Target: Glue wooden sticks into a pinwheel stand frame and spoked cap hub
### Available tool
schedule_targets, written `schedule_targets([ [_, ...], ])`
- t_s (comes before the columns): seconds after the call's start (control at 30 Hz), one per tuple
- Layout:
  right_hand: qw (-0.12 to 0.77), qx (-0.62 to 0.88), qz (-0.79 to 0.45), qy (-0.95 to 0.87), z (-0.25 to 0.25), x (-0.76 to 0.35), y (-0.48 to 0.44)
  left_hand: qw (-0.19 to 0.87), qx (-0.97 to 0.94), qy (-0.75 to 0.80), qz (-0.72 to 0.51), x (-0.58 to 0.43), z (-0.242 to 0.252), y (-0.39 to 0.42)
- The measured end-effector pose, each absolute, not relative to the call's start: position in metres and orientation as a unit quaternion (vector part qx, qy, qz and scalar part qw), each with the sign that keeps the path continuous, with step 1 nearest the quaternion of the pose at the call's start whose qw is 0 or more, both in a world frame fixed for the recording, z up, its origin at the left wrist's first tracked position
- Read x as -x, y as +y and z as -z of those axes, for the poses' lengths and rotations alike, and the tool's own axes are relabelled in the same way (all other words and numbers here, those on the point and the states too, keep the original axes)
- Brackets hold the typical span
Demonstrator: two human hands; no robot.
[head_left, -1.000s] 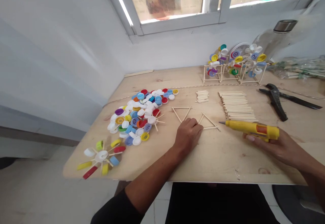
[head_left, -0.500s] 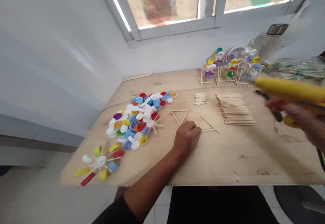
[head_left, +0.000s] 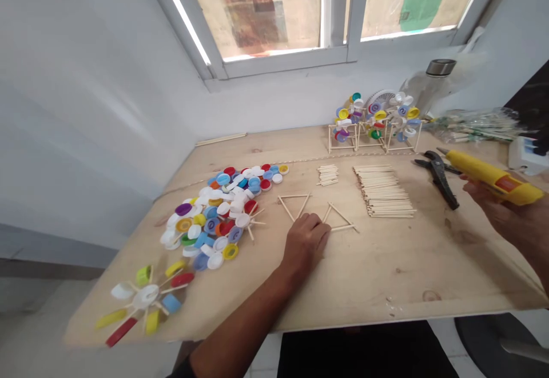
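My left hand (head_left: 305,243) lies curled on the lower corner of a triangle of wooden craft sticks (head_left: 294,203), and its fingertips reach a second stick triangle (head_left: 338,219). That corner is hidden under my fingers. At the far right, my right hand (head_left: 500,209) grips a yellow hot glue gun (head_left: 489,173) in the air, its nozzle pointing left. Close to the nozzle lies a black pair of pliers (head_left: 437,176). A tall stack of craft sticks (head_left: 381,192) and a small bundle (head_left: 327,175) lie beyond the triangles.
A heap of coloured bottle caps (head_left: 218,218) and a cap wheel with stick spokes (head_left: 146,301) lie left on the plywood table (head_left: 386,275). Cap wheels on stick stands (head_left: 373,120), a clear bottle (head_left: 429,83) and a white device (head_left: 527,156) stand at the back.
My right hand has carried the glue gun away from the triangles toward the far right. My left hand stays on the sticks, and the whole view has shifted slightly.
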State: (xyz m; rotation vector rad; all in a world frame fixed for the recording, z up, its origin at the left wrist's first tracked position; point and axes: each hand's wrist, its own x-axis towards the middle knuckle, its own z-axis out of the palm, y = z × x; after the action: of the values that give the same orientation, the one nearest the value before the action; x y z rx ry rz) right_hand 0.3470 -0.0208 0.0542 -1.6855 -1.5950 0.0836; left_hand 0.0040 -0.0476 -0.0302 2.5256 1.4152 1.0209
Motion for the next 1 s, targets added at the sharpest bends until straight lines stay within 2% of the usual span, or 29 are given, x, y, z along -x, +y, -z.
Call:
schedule_targets([
  [0.17,0.242,0.738,0.083,-0.625,-0.038,-0.379,-0.014,0.037,-0.820,0.464,-0.335,-0.005,0.030,-0.048],
  [0.4,0.106,0.678,0.128,-0.716,-0.024,-0.400,-0.004,0.032,-0.818,0.464,-0.339,-0.006,0.032,-0.048],
  [0.47,0.108,0.667,0.132,-0.725,-0.020,-0.403,-0.001,0.034,-0.817,0.465,-0.339,-0.006,0.031,-0.048],
  [0.63,0.191,0.641,0.168,-0.724,-0.009,-0.401,-0.002,0.036,-0.819,0.465,-0.335,-0.005,0.029,-0.048],
  [0.83,0.083,0.656,0.149,-0.735,-0.015,-0.391,-0.004,0.033,-0.818,0.469,-0.331,-0.006,0.029,-0.048],
  [0.93,0.083,0.672,0.133,-0.724,-0.018,-0.391,-0.003,0.030,-0.821,0.464,-0.331,-0.005,0.030,-0.048],
  [1.0,0.122,0.672,0.121,-0.721,-0.017,-0.389,-0.005,0.028,-0.822,0.464,-0.329,-0.005,0.030,-0.048],
])
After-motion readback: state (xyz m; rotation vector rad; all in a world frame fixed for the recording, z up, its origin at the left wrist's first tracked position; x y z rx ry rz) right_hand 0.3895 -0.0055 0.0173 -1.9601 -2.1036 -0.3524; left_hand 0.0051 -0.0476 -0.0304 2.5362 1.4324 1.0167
